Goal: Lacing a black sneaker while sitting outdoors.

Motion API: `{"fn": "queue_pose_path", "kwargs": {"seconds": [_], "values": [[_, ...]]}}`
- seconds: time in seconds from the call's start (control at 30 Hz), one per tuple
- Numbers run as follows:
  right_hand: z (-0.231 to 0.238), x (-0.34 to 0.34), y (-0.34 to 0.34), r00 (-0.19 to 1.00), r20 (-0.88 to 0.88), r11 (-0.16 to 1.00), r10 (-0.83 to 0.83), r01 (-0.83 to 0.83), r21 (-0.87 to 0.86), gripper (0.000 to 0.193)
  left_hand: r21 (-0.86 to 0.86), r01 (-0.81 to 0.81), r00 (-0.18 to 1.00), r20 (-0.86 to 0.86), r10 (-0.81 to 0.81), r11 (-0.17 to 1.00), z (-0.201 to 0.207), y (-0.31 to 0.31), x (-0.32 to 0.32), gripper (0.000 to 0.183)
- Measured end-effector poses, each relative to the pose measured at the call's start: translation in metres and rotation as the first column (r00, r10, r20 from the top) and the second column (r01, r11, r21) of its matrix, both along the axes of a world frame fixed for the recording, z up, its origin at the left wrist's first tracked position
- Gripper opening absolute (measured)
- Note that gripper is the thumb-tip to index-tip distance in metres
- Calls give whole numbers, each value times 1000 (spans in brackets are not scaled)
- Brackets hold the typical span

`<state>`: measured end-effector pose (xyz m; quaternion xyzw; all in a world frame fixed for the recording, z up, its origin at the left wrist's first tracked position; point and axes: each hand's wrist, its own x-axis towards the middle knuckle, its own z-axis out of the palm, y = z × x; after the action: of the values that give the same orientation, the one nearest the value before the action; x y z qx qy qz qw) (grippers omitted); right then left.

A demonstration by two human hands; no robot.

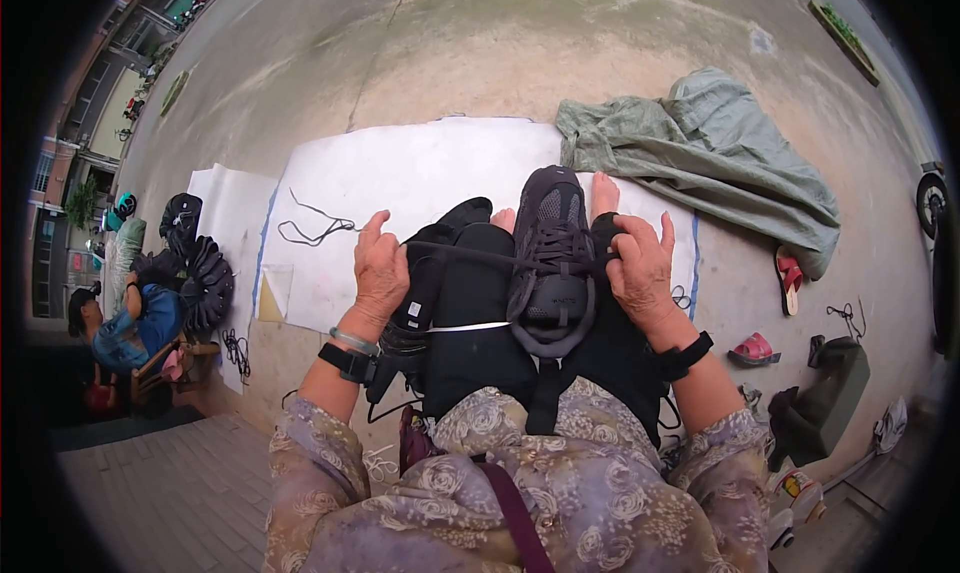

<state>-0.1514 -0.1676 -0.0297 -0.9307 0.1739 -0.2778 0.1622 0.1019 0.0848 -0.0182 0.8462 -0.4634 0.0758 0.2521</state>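
Note:
A dark grey sneaker [553, 205] lies across my thighs, toe pointing away from me and heel toward my waist. My left hand [382, 273] is closed in a pinch on a dark shoelace [458, 254], which runs taut from the sneaker's lacing out to the left. On the right, my right hand [640, 268] is also closed, with the index finger stretched out. It appears to grip the lace's other side, close to the sneaker. Beside my left thigh, below the left hand, rests another dark shoe [418, 298] with a small white label, partly hidden.
A white sheet [400, 163] covers the ground, with a loose dark lace [318, 223] on it. A grey-green sack [715, 138] lies at the far right, near red slippers [789, 281]. At left, another person [145, 323] sits beside a heap of dark shoes [205, 283].

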Motion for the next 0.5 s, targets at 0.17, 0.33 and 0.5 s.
{"fn": "queue_pose_path", "kwargs": {"seconds": [0.17, 0.33, 0.5], "values": [[-8, -5, -10, 964, 207, 963, -169, 117, 241, 16, 460, -278, 955, 38, 294, 844, -21, 47, 36, 8], [1, 1, 4, 971, 206, 936, -118, 39, 351, 17, 145, 250, 968, -61, -243, 957, 0, -40, -40, 34], [-1, 3, 8, 948, 261, 739, -184, -41, 672, 11, 201, 491, 852, 89, -515, 848, 0, -83, -65, 20]]}}
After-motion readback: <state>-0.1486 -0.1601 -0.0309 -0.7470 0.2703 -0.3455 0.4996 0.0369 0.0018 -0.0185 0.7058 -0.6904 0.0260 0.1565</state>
